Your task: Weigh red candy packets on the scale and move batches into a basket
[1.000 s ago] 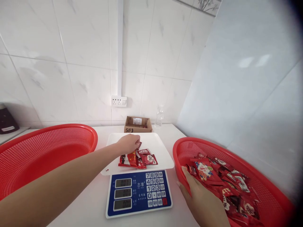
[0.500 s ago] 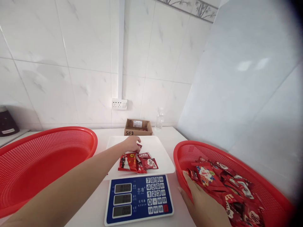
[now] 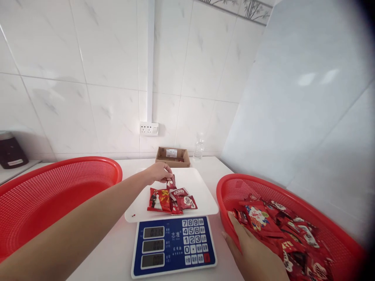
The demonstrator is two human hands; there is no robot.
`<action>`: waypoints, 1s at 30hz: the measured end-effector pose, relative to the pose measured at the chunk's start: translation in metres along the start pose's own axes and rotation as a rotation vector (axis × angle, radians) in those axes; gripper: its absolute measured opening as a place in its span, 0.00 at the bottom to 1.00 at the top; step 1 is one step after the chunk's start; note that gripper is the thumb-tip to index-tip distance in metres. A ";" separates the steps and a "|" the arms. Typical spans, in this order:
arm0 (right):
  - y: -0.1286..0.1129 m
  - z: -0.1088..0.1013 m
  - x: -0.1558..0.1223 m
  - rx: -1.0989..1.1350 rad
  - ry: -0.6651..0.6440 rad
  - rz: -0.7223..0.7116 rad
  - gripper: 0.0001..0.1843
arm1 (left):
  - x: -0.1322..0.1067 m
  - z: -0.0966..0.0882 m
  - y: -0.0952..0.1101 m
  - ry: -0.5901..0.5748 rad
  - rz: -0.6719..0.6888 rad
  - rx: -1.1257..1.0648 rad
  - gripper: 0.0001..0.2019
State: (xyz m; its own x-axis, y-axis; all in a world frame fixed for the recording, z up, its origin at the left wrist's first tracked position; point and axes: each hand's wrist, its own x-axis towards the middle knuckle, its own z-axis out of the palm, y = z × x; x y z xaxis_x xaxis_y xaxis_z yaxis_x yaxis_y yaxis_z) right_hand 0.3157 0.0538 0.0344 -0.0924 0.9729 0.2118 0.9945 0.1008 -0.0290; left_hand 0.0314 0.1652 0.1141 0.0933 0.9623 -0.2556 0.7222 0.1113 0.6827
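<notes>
My left hand (image 3: 159, 173) reaches over the white weighing pan (image 3: 200, 191), its fingers closed at the top of a small red snack packet (image 3: 171, 182). That packet stands tilted behind several other red packets (image 3: 187, 202) heaped on the pan. In front of them is the scale's blue keypad panel (image 3: 175, 246) with its displays. My right hand (image 3: 254, 249) grips the near rim of the right red basket (image 3: 220, 195), thumb outside and fingers over the edge. Many red snack packets (image 3: 258, 218) fill this basket; the fingertips are partly hidden beside them.
Another red basket (image 3: 118, 171) stands on the left, partly behind my left forearm. At the back are a cardboard box (image 3: 172, 162) and a clear plastic bottle (image 3: 199, 146). A dark container (image 3: 13, 152) sits at the far left, and a tiled wall closes off the back.
My left hand has shifted slightly left and up, and the packet at its fingers now shows more upright. The top display reading has changed. My right hand stays on the basket rim.
</notes>
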 end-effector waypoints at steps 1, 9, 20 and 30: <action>0.000 0.001 0.000 -0.004 0.002 -0.004 0.27 | -0.002 0.000 -0.001 -0.008 -0.012 0.016 0.16; 0.006 0.009 0.000 -0.019 0.060 -0.050 0.27 | -0.006 0.017 -0.007 0.111 0.116 0.326 0.16; 0.000 0.004 0.000 -0.021 0.008 -0.012 0.28 | -0.003 0.034 0.005 0.054 0.192 0.466 0.16; -0.001 0.001 0.000 -0.024 -0.013 0.008 0.28 | -0.016 0.036 0.011 0.025 0.202 0.475 0.19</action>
State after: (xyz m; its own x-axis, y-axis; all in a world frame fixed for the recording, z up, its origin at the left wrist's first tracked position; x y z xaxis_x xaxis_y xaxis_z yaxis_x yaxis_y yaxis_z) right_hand 0.3151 0.0537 0.0337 -0.0847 0.9764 0.1989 0.9961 0.0878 -0.0070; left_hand 0.0627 0.1426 0.1012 0.2510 0.9591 -0.1305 0.9234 -0.1968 0.3295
